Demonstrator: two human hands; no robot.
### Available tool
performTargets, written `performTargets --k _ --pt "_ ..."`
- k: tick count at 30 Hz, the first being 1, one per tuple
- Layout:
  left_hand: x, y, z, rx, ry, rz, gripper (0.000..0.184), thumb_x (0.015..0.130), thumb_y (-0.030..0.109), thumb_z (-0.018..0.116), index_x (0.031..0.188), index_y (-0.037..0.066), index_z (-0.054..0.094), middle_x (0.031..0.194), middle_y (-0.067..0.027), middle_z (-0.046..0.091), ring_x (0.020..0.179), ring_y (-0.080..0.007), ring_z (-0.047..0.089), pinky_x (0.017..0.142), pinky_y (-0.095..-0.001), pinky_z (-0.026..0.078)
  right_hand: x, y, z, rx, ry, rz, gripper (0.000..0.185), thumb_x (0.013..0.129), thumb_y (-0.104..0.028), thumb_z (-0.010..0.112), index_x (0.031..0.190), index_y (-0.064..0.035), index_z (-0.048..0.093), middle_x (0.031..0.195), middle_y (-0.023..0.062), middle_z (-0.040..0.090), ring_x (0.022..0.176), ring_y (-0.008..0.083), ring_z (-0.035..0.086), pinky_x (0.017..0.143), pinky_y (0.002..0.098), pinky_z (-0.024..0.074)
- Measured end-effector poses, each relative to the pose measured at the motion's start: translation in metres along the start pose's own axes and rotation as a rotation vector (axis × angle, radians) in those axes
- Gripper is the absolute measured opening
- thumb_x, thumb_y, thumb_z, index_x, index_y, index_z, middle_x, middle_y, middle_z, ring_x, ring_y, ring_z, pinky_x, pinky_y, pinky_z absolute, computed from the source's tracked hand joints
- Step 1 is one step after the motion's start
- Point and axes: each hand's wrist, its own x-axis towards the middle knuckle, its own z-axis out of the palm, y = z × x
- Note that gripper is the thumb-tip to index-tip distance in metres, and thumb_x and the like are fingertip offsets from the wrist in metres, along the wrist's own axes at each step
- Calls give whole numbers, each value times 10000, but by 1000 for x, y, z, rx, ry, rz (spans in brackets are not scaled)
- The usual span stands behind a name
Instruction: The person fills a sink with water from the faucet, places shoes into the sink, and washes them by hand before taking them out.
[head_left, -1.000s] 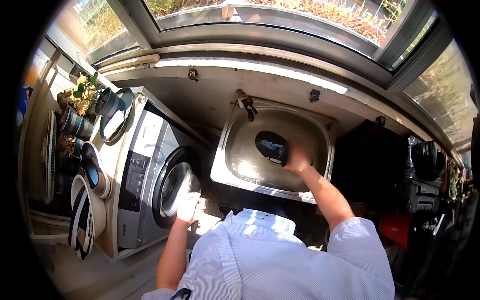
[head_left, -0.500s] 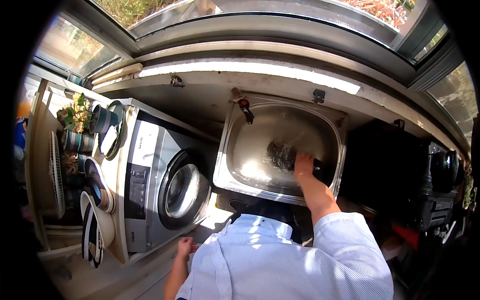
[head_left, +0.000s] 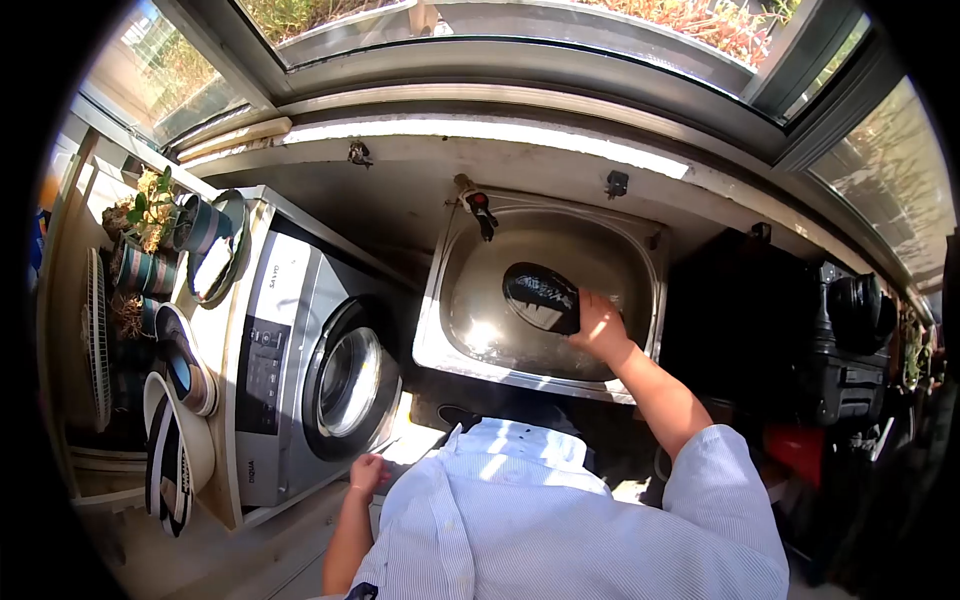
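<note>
In the metal sink [head_left: 432,330], my right hand [head_left: 602,325] grips the right end of a black, rounded, oblong object [head_left: 540,297]. Its dark top looks wet and glossy, and a pale patch shows along the lower side. I cannot make out exactly what it is. The object is tilted above the sink bottom, with the fingers partly hidden behind it. My left hand [head_left: 369,472] hangs beside my body near the washing machine [head_left: 285,320], its fingers curled closed with nothing visible in them.
A tap [head_left: 482,212] with a red mark reaches over the sink's back left corner. Potted plants [head_left: 150,215] and caps [head_left: 180,445] sit at the left. Dark cases [head_left: 850,370] stand at the right, below the window ledge [head_left: 430,130].
My right hand has lifted the black object from the sink bottom, so more of it shows. The churning patch of water is no longer visible. My left hand stays at my side.
</note>
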Motion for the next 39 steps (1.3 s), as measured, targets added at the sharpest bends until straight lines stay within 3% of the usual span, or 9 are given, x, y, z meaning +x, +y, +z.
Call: performTargets --k 3,9,16,19,21,23,31,34,39 --pt "7 2 0 54 -25 70 146 848 172 556 891 36 588 693 -50 595 531 -146 588 446 -262 456 1 0 3 -23 -17 -25 967 577 -398 792 1308 29 325 1234 249 456 1153 388 456 999 410 375" --pt "16 5 -9 75 -130 128 110 825 141 569 866 41 591 700 -51 606 535 -146 587 459 -260 460 11 13 40 23 -237 166 1001 564 -419 800 1341 -4 324 1269 232 445 1183 379 436 1005 407 369" --pt "-19 28 2 2 58 106 124 847 132 559 919 36 589 771 -63 610 586 -151 600 494 -264 480 27 36 80 -42 -419 240 992 563 -387 803 1354 -25 327 1333 198 401 1236 353 391 1027 434 336" --pt "-33 35 1 18 90 89 141 852 138 562 940 30 585 787 -67 607 591 -151 601 495 -264 482 29 43 137 -146 -332 312 922 617 -336 770 1359 -25 320 1345 180 395 1260 346 363 1049 461 295" --pt "-44 44 2 57 96 87 153 852 146 563 944 26 585 775 -63 607 587 -146 599 497 -258 480 34 55 178 -429 23 342 857 658 -279 725 1361 -17 311 1358 159 388 1273 353 342 1058 490 263" --pt "-55 52 3 73 104 86 153 851 149 564 939 27 588 766 -60 607 581 -144 597 500 -256 481 36 57 184 -392 -36 350 847 662 -265 713 1360 -9 308 1356 163 388 1269 354 345 1052 495 268" --pt "0 21 -7 -4 -79 155 88 841 123 541 814 48 577 708 -43 603 517 -127 560 482 -247 462 6 26 70 -71 -159 224 893 603 -312 757 1321 29 351 1277 209 447 1183 357 431 1011 455 331" --pt "-34 72 3 297 -73 160 85 843 98 531 792 48 576 681 -40 590 491 -123 535 459 -248 449 1 4 14 22 -14 142 897 589 -324 777 1299 35 364 1244 218 469 1154 358 455 998 415 356" --pt "-15 66 1 115 -78 93 95 846 77 526 768 47 573 657 -38 569 482 -116 519 440 -241 437 12 -11 -32 109 23 124 852 611 -296 781 1286 26 373 1234 210 474 1150 349 459 991 382 368"
